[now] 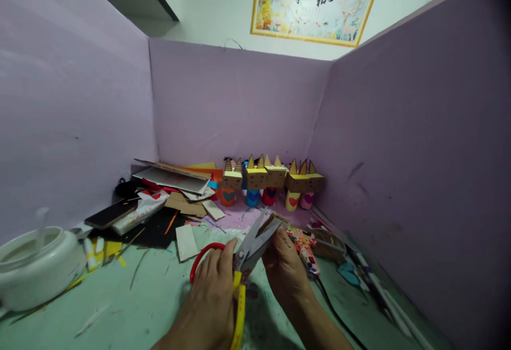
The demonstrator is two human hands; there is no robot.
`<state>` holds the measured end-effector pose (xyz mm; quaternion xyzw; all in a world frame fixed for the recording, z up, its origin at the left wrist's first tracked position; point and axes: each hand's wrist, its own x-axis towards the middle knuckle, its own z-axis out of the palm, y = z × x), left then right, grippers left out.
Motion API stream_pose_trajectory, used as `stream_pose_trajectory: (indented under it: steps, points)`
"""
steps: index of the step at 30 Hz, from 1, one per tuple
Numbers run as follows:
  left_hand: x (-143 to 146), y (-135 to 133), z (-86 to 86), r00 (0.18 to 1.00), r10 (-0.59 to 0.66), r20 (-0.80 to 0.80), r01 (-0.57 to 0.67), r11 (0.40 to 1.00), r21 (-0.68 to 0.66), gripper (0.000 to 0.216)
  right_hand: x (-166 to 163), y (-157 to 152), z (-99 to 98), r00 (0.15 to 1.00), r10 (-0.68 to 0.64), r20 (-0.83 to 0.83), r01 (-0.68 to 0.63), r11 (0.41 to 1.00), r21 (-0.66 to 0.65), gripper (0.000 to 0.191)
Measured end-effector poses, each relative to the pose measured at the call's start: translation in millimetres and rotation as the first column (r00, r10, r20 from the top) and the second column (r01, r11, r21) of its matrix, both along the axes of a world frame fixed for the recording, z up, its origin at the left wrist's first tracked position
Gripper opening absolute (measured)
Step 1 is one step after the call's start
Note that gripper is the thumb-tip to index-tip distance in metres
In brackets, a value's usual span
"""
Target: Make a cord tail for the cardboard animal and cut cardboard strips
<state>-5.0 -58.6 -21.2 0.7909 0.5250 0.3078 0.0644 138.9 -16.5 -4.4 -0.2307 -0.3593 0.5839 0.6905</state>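
Note:
Scissors (pixel 255 246) with one red and one yellow handle are gripped in my left hand (pixel 211 291), their blades spread and pointing away from me. My right hand (pixel 285 262) is closed around a small brown cardboard piece (pixel 274 219), which lies at the blades near the fingertips. Part of that piece is hidden by the blades and my fingers. Just right of my right hand lies a flower-patterned glue gun (pixel 305 246) with a black cord. Left of the scissors, a white card piece (pixel 186 243) rests on the green tabletop (pixel 131 307).
Several cardboard-headed figures (pixel 255 178) with coloured tube bodies and hearts stand at the back. A pile of cardboard and paper (pixel 179 179) and a black phone (pixel 112 212) lie left, beyond a white pot (pixel 40 270). Purple panels (pixel 239 94) enclose three sides.

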Motion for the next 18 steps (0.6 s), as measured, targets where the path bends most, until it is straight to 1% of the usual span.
stream_pose_trajectory:
  steps: [2,6,9,13,18]
  points:
    - [4.7,2.0,-2.4,0.999,0.028,-0.042,-0.028,1.000,0.003,0.055,-2.6,-2.8,-0.8,1.000,0.019,0.001,-0.019,1.000,0.003,0.019]
    - [10.8,2.6,7.6,0.994,0.032,-0.106,-0.036,0.999,-0.038,0.055,-6.6,-7.8,-2.8,0.999,0.044,-0.001,-0.044,0.999,-0.008,0.020]
    - [13.4,2.0,12.3,0.988,0.049,-0.144,-0.053,0.998,-0.026,0.054,-10.0,-10.2,-5.4,0.998,0.064,0.007,-0.064,0.998,-0.014,0.021]
    - [13.3,1.4,10.9,0.976,0.093,-0.196,-0.097,0.995,-0.010,0.053,-14.2,-11.6,-8.3,0.998,0.064,0.005,-0.064,0.997,-0.039,0.023]
    - [6.7,0.8,5.1,0.980,0.051,-0.194,-0.063,0.996,-0.057,0.057,-13.9,-12.3,-3.8,0.995,0.086,-0.054,-0.087,0.996,-0.030,0.021]
